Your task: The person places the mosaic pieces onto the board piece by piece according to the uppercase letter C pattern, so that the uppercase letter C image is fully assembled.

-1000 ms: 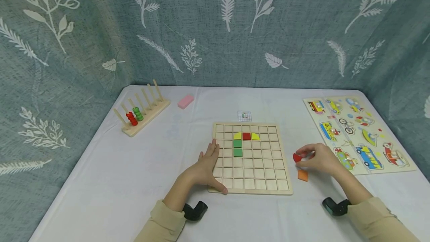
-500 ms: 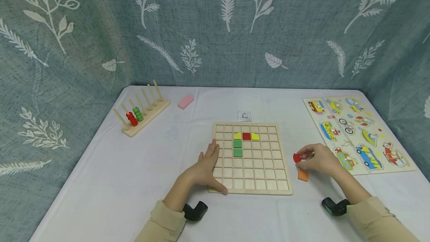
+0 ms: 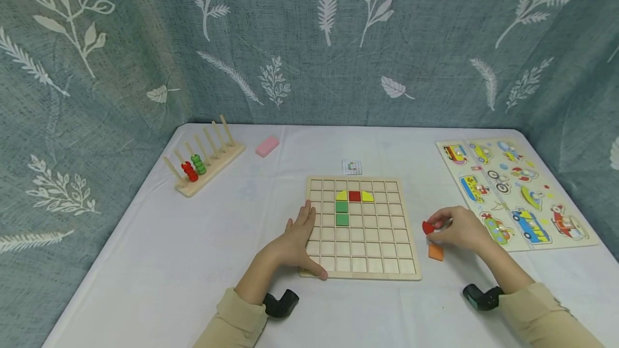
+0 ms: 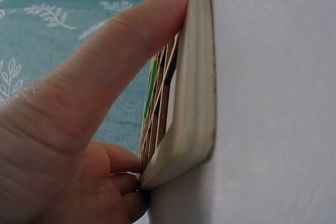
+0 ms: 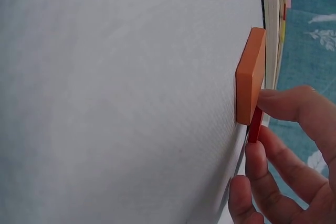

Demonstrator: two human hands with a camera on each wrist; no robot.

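Red piece (image 3: pixel 427 226) pinched, apparently, at right hand (image 3: pixel 459 230) fingertips; orange tile (image 3: pixel 436 252) just below; left hand (image 3: pixel 296 242) flat, fingers extended, steadying grid board (image 3: pixel 408 273).

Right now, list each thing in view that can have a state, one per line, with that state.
Grid board: flat on the table, mostly unfilled; five pieces seated.
Left hand: resting on the board's left edge, fingers straight.
Right hand: pinching the red piece.
Red piece: held at the table, right of the board.
Orange piece: loose on the table.
Peg rack: two pegs stacked with beads, the others bare.
Vehicle puzzle: pieces in place.
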